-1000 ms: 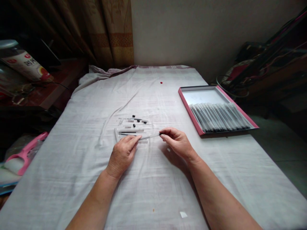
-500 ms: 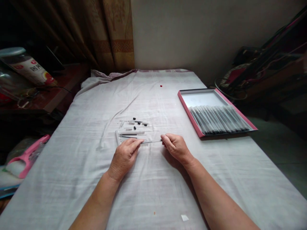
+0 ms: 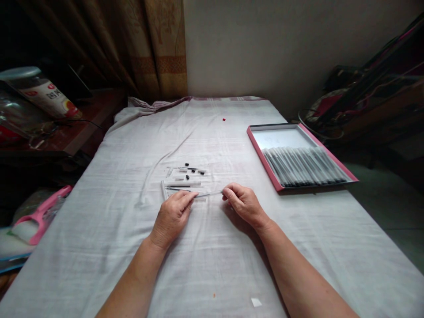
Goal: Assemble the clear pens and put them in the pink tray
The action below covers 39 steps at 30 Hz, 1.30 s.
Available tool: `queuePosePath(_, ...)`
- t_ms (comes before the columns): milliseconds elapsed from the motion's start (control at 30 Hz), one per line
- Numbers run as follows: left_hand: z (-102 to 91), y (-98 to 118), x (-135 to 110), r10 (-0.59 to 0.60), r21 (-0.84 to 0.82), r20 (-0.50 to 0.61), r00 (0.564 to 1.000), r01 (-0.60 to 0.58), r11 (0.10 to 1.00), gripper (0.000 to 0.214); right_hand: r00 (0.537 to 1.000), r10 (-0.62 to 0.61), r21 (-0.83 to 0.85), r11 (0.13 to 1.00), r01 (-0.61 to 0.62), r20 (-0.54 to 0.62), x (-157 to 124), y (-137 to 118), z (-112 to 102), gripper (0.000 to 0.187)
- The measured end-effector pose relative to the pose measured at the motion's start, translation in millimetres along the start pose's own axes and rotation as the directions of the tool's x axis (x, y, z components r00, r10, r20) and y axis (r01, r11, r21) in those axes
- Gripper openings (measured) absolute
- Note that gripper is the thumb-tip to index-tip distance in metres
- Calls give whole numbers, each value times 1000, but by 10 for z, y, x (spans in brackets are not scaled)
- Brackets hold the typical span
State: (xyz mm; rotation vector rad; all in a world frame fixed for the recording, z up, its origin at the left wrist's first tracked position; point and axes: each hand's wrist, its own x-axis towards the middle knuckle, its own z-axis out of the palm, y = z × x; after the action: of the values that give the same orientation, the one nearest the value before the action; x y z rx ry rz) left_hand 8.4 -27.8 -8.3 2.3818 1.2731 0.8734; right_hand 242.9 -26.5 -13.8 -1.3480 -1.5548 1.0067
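Note:
A slim, clear pen spans the gap between my two hands, low over the cloth. My left hand pinches its left end, and my right hand grips its right end between thumb and fingers; both tips are covered by the fingers. Just beyond my left hand lie loose pen parts: clear barrels, dark refills, clear caps and several small black plugs. One clear barrel lies crosswise at the left of this group.
At the right, a pink-edged box holds a row of many pens. A small red piece lies farther back on the white cloth. Near the front is a white scrap. Pink-handled scissors rest beyond the left edge.
The view has shifted slightly. Both hands keep their hold on the pen, with the right hand raised a touch; the loose parts lie as before.

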Motion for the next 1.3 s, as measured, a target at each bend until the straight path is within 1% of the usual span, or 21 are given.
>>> queuePosePath(100, 6, -12, -4, 3, 2, -1, 1000, -3, 1000, 34, 999, 31, 51, 998, -32, 28, -9, 23, -6, 18)
queuePosePath(167, 7, -20, -4, -3, 5, 1, 1000, 3, 1000, 33, 1000, 15, 77, 997, -16, 23, -7, 31, -8, 19)
queuePosePath(267, 7, -20, -3, -7, 3, 10, 1000, 7, 1000, 33, 1000, -20, 34, 999, 19, 8, 3, 20, -11, 13)
queuePosePath(400, 3, -5, -1, -7, -7, 23, 1000, 7, 1000, 33, 1000, 10, -30, 999, -10, 15, 5, -2, -21, 28)
queuePosePath(500, 0, -2, -1, -16, -8, 31, 999, 16, 1000, 33, 997, 51, 48, 997, -54, 62, 4, 0, -36, 23)
queuePosePath(567, 0, -6, -2, -18, -9, 31, 999, 18, 1000, 33, 995, 44, 88, 995, -52, 86, 9, -1, -47, 24)
queuePosePath(667, 3, -14, -5, -14, -10, 30, 999, 15, 1000, 33, 997, 16, 35, 999, -18, 79, 18, -16, -59, 17)
queuePosePath(767, 9, -19, -7, -16, -14, 23, 1000, 16, 1000, 33, 997, 26, -32, 999, -23, 79, 16, -20, -60, 23)
queuePosePath(867, 14, -24, -7, -15, -17, 17, 1000, 15, 1000, 33, 993, 46, 12, 999, -47, 104, 7, 11, -58, 20)
queuePosePath(933, 16, -26, -6, -10, -16, 17, 1000, 11, 1000, 32, 994, 33, 50, 998, -38, 104, 6, 33, -60, 22)
queuePosePath(1033, 15, -25, -6, -9, -6, 16, 1000, 9, 1000, 32, 997, 1, 25, 1000, -3, 79, 11, 36, -70, 17)
queuePosePath(1133, 13, -24, -7, -10, 2, 8, 1000, 10, 1000, 31, 996, 16, -26, 1000, -14, 89, 12, 23, -73, 18)
queuePosePath(1233, 13, -26, -9, -4, 2, 3, 1000, 4, 1000, 31, 994, 36, 15, 999, -38, 100, 8, 39, -62, 18)
queuePosePath(1300, 16, -29, -10, -2, 2, 6, 1000, 2, 1000, 32, 997, 17, 37, 999, -20, 80, 8, 60, -52, 20)
